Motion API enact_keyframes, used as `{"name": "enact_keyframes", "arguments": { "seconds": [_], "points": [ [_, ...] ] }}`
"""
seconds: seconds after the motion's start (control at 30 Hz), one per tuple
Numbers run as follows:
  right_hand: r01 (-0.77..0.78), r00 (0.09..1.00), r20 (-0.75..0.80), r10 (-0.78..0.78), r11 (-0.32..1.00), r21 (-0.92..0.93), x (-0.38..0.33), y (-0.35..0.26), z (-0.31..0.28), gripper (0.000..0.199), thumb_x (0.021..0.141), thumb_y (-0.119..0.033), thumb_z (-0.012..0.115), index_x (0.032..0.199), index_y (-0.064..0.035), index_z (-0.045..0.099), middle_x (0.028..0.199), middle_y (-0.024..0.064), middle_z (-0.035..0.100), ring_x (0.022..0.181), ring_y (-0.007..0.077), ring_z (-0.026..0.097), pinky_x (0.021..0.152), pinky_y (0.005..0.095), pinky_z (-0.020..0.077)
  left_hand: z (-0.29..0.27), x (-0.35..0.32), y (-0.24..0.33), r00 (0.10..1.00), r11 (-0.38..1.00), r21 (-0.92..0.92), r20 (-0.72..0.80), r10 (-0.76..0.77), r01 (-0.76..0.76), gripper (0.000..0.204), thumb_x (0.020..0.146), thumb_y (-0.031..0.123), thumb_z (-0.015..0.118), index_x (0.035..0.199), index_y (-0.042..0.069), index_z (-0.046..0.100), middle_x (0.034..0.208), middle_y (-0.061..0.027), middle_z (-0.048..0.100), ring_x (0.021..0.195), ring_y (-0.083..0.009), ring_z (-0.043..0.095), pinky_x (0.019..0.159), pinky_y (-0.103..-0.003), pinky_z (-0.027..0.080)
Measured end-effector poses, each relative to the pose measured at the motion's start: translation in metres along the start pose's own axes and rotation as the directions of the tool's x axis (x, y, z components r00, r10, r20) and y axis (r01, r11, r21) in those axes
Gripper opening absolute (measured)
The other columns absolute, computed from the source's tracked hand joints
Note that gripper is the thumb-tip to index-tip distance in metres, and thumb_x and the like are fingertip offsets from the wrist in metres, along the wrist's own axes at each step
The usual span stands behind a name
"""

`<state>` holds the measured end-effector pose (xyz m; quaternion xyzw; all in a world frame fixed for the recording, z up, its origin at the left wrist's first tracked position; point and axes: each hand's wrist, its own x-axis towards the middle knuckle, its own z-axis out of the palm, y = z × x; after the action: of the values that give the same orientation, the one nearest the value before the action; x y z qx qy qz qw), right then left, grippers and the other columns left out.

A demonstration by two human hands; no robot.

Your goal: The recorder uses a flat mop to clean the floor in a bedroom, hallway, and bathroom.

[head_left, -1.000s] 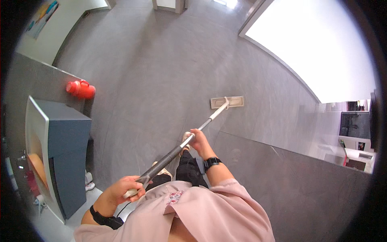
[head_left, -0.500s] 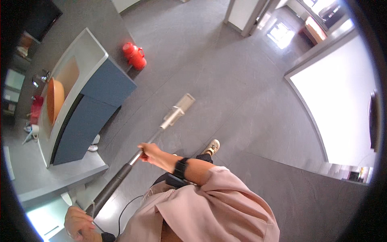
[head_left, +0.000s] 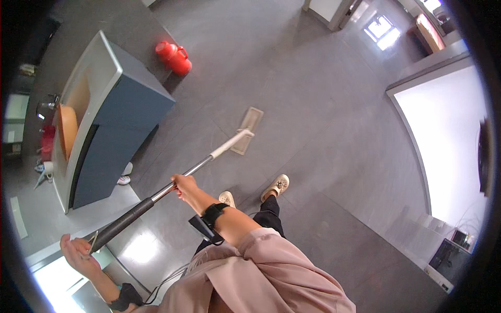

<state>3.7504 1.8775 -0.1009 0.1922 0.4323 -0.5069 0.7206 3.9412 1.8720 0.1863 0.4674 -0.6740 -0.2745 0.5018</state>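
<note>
A flat mop point(head_left: 129, 219) slants across the view, with a dark foam grip, a metal shaft and a white neck. My right hand point(head_left: 185, 188) is wrapped round the metal shaft, just beyond the foam. At the upper end of the handle my left hand point(head_left: 81, 255) is closed on the grip, beside a thin hanging loop. The pale rectangular mop head point(head_left: 253, 120) rests on the grey floor ahead of my feet, its long side pointing away from me.
A washbasin cabinet point(head_left: 117, 117) with blue-grey doors stands on the left, an orange basin point(head_left: 68, 130) in its sink. Beyond its corner a red thermos flask point(head_left: 174, 58) stands on the floor by the wall. My light clogs point(head_left: 276, 187) are below the mop. A white panel point(head_left: 438, 130) rises on the right.
The mop head has turned and shifted slightly right. My left hand has moved left and up with the handle's end, and my right hand slightly left. More of my feet shows.
</note>
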Motion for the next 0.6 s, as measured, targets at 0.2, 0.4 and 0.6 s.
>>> {"name": "enact_keyframes", "arguments": {
  "seconds": [0.2,0.4,0.6],
  "points": [
    [0.089,0.993,-0.087,-0.075,0.979,0.181,-0.025,-0.069,-0.116,0.022,0.071,-0.018,0.051,0.056,-0.0053,0.043,0.048,0.0065,0.044,0.036,0.0118,0.031,0.034,0.0262,0.0241,0.123,0.013,0.013,0.954,0.988,-0.095,0.287,-0.089,0.120,0.018,0.086,0.015,0.038,0.094,0.001,0.047,0.048,0.0023,0.032,0.045,-0.0066,0.033,0.048,-0.019,0.032],
    [0.258,0.922,-0.353,-0.158,0.931,0.257,-0.045,-0.115,-0.242,0.018,0.069,-0.019,0.052,0.058,-0.0053,0.046,0.049,0.0063,0.046,0.036,0.0127,0.035,0.033,0.0266,0.0280,0.264,-0.026,0.016,0.800,0.956,-0.034,0.557,-0.225,0.293,0.017,0.086,0.016,0.037,0.092,0.003,0.048,0.050,0.0021,0.036,0.047,-0.0065,0.039,0.051,-0.022,0.037],
    [0.490,0.712,-0.669,-0.214,0.834,0.254,-0.028,-0.100,-0.412,0.013,0.064,-0.012,0.053,0.067,-0.0019,0.045,0.056,0.0054,0.038,0.047,0.0166,0.038,0.040,0.0331,0.0307,0.338,-0.130,-0.004,0.520,0.882,0.006,0.806,-0.283,0.471,0.019,0.086,0.015,0.036,0.092,0.003,0.049,0.056,-0.0008,0.045,0.056,-0.0105,0.049,0.060,-0.025,0.044]
  ]
}}
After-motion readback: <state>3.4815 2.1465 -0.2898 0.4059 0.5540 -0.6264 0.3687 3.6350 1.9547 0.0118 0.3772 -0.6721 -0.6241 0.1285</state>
